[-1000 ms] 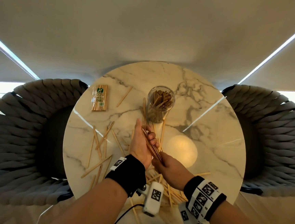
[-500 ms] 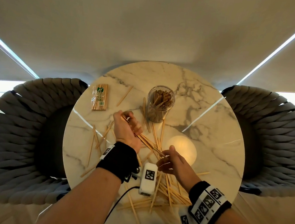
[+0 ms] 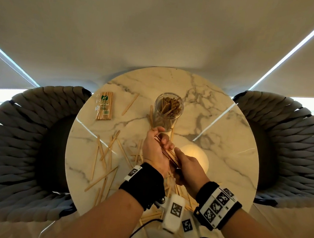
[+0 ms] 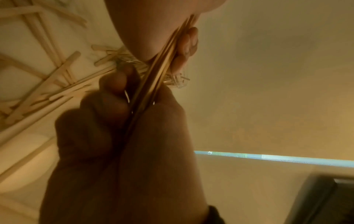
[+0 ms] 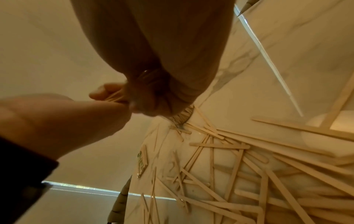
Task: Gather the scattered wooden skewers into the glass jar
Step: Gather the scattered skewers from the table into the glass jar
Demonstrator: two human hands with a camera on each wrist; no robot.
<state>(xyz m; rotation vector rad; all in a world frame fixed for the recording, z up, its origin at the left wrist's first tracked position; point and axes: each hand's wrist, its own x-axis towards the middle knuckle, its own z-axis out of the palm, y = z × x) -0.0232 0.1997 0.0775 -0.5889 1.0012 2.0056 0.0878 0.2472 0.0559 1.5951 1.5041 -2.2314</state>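
The bench (image 3: 216, 143) is made of shiny, smooth marble. Pale wood skewers (image 3: 104, 152) are seen; the jar (image 3: 168, 110) is clear glass.

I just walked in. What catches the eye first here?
Two hands meet over a round marble table: the left hand grips a bundle of skewers and the right hand holds its near end. Just beyond stands a glass jar already holding sticks, with loose skewers strewn left.

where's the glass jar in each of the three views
Head: glass jar stands upright at table centre, just beyond the left hand.
Left wrist: only its clear rim peeks out behind the held skewer bundle.
Right wrist: its base shows under the hands.
Shared landmark: the skewer bundle.
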